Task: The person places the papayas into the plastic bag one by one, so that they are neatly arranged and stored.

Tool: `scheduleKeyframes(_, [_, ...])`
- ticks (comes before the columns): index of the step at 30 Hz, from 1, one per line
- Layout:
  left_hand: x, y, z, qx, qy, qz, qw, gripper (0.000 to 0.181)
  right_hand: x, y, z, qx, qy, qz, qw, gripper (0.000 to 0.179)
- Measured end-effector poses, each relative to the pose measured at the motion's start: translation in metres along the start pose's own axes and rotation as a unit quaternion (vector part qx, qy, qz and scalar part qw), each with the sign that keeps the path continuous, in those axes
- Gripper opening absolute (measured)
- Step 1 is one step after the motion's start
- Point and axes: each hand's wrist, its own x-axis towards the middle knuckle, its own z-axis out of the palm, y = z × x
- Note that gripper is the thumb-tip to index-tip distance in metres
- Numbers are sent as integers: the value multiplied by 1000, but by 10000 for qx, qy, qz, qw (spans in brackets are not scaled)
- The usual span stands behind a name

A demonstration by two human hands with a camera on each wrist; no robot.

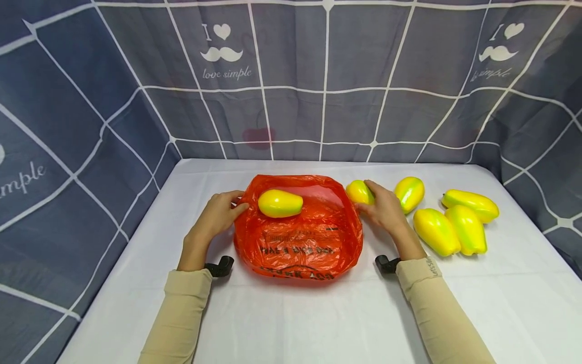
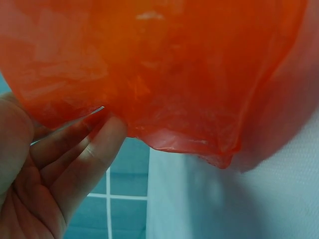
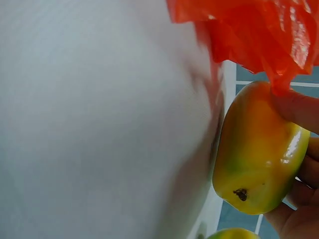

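Observation:
A red plastic bag (image 1: 297, 240) lies with its mouth spread wide, dark printing on its inside. One yellow-green papaya (image 1: 280, 203) rests within it, near the back left. At the bag's left rim my left hand (image 1: 217, 215) pinches the thin plastic; the left wrist view shows the fingers (image 2: 94, 154) against the edge. Just outside the right rim, my right hand (image 1: 386, 210) grips another papaya (image 3: 259, 154), with the thumb on its near side and the other fingers behind it. The thumb tip also meets the bag's edge in the right wrist view.
Right of the right hand, several more papayas lie on the white tabletop (image 1: 291, 323): one papaya (image 1: 409, 194) close behind the hand, the others grouped farther right. A grey curtain (image 1: 291, 116) with white lines stands along the back and sides.

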Motion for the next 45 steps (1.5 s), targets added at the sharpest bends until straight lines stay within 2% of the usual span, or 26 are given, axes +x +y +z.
scheduleKeyframes(10, [1, 0, 1, -16, 55, -5, 10000, 36, -4, -8, -19, -122, 118, -314, 9994, 69])
scheduleKeyframes(21, [-1, 0, 0, -22, 17, -69, 10000, 37, -10, -32, -43, 25, 408, -729, 9965, 67])
scheduleKeyframes(27, [0, 1, -1, -41, -17, -65, 10000, 38, -19, -49, -52, 161, 372, -915, 9950, 67])
scheduleKeyframes(34, [0, 1, -2, -45, -24, -139, 9999, 38, -29, -75, -55, 173, 277, -1316, 9908, 67])
scheduleKeyframes(40, [0, 0, -2, -67, 11, -53, 10000, 37, -37, -94, -50, 4, 265, -1995, 9795, 64])
scheduleKeyframes(45, [-1, 1, -2, -61, 27, 1, 10000, 37, -43, -111, -43, 57, 109, -2282, 9735, 63])
